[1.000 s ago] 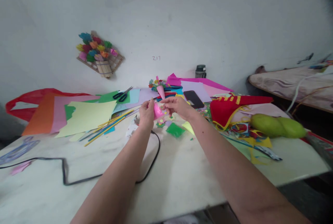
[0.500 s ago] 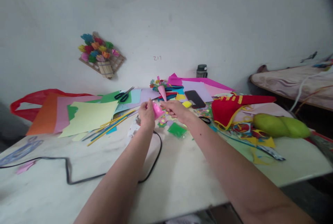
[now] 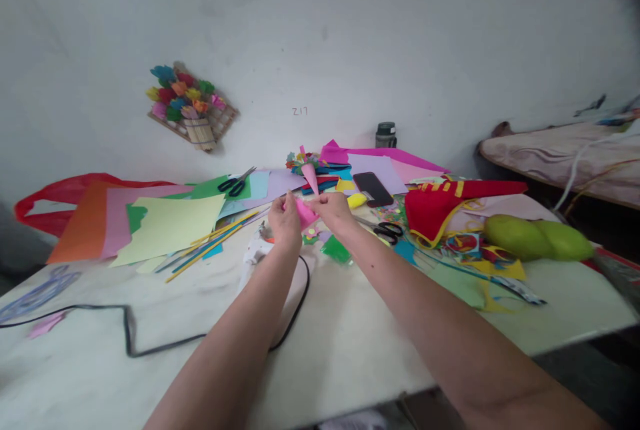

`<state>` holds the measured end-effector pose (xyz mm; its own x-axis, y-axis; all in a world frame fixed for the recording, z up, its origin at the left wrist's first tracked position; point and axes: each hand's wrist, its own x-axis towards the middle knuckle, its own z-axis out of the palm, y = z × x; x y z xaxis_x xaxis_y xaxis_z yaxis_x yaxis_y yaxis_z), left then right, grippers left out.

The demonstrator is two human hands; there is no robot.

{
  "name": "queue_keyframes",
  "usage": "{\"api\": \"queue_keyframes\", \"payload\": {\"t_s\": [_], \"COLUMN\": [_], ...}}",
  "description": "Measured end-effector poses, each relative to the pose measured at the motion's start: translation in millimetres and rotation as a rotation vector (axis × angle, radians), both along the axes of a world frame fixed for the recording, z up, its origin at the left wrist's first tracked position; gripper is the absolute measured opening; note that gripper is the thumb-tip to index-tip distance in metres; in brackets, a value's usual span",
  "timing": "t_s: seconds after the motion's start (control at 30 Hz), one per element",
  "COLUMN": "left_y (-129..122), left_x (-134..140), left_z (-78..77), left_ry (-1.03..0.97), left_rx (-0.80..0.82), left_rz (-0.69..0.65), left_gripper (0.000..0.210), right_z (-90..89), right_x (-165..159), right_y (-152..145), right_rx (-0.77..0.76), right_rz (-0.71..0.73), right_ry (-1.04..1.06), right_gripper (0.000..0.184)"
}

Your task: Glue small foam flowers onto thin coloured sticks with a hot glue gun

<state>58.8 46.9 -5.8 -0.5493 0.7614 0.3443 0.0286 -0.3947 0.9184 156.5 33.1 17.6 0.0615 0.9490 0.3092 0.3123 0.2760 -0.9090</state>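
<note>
Between my two hands is a small bright pink packet [image 3: 305, 214], which looks like a clear plastic bag with pink stuff inside. My left hand [image 3: 285, 218] is closed on its left side. The fingers of my right hand [image 3: 330, 210] pinch its upper right edge. Just below lies a similar green packet [image 3: 335, 250], partly covered by my right wrist. A white tool with a black cord [image 3: 255, 253], perhaps a glue gun, rests beside my left forearm. Behind the hands stands a pink paper cone [image 3: 310, 177] with colourful paper bits at its top.
Coloured paper sheets [image 3: 170, 223], paper strips [image 3: 213, 247] and scissors [image 3: 237, 183] lie on the left. To the right are black-handled scissors [image 3: 389, 233], a phone [image 3: 373, 189], a red cloth piece [image 3: 433, 213] and green fruit [image 3: 537, 238]. A bottle [image 3: 386, 135] stands by the wall.
My right hand has come slightly closer to my left at the packet. My right arm has shifted left, showing more of the black-handled scissors. The view has moved a little.
</note>
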Motion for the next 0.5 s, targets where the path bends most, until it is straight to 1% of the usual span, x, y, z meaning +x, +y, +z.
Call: {"api": "queue_keyframes", "payload": {"t_s": [0.07, 0.1, 0.17, 0.23, 0.33, 0.4, 0.5], "left_y": [-1, -2, -6, -11, -18, -21, -20], "left_x": [1, 1, -1, -6, -19, -26, -31], "left_z": [1.6, 3.3, 8.7, 15.3, 22.4, 23.8, 22.5], "left_ry": [-0.018, -0.041, -0.096, -0.117, 0.011, 0.074, 0.103], "left_rx": [0.001, 0.006, 0.013, -0.010, -0.151, -0.199, -0.250], "left_rz": [-0.019, -0.054, -0.178, -0.356, -0.629, -0.722, -0.777], "left_gripper": [0.032, 0.032, 0.032, 0.034, 0.037, 0.038, 0.039], "right_z": [1.6, 2.5, 4.3, 5.6, 6.4, 6.0, 4.9], "right_x": [0, 0, 3, 7, 14, 18, 20], "right_y": [-2, -2, -3, -2, 2, 5, 7], "right_rx": [0.077, 0.113, 0.154, 0.153, 0.155, 0.161, 0.160], "right_rz": [-0.073, -0.102, -0.122, -0.094, -0.011, 0.033, 0.061], "right_ry": [-0.151, -0.208, -0.272, -0.289, -0.301, -0.312, -0.317], "right_gripper": [0.020, 0.020, 0.022, 0.026, 0.027, 0.024, 0.021]}}
